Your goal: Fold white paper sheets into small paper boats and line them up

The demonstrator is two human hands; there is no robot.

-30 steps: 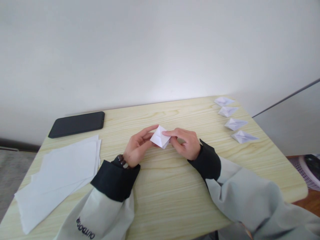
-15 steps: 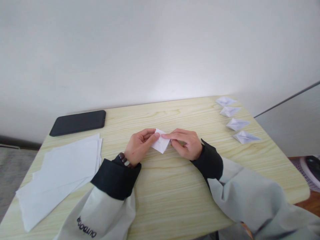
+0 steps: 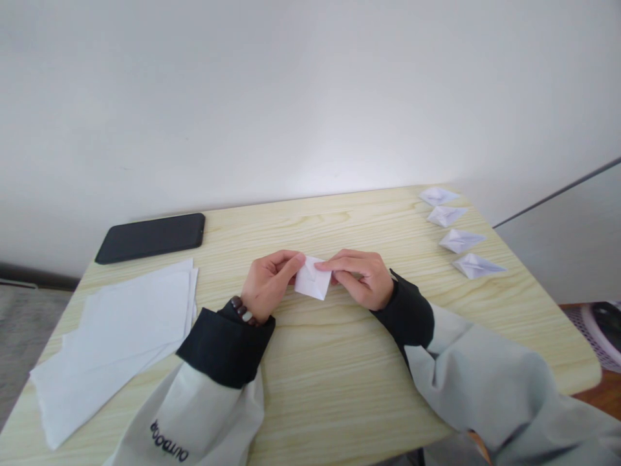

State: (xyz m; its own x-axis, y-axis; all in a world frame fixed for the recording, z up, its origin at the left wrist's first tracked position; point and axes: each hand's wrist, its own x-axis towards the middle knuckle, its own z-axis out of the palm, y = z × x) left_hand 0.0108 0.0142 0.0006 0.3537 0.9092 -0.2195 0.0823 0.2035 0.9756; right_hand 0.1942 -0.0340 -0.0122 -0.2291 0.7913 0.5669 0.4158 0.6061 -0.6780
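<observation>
A small folded white paper (image 3: 313, 281) sits between my two hands at the middle of the light wooden table (image 3: 339, 362). My left hand (image 3: 269, 285) pinches its left edge, fingers curled. From the other side, my right hand (image 3: 361, 277) grips the right edge, with the index finger laid along the top. Both hands rest low on the tabletop. I wear grey sleeves with dark cuffs and a bead bracelet on the left wrist.
A loose stack of white paper sheets (image 3: 116, 340) lies at the left. Behind it, a black phone (image 3: 150, 237) lies face down. Several finished folded paper pieces (image 3: 458, 239) line the far right edge. A wall stands right behind the table.
The folded paper has been lowered and turned flatter between my hands. My left index finger, stretched out a second ago, has curled onto the paper's edge.
</observation>
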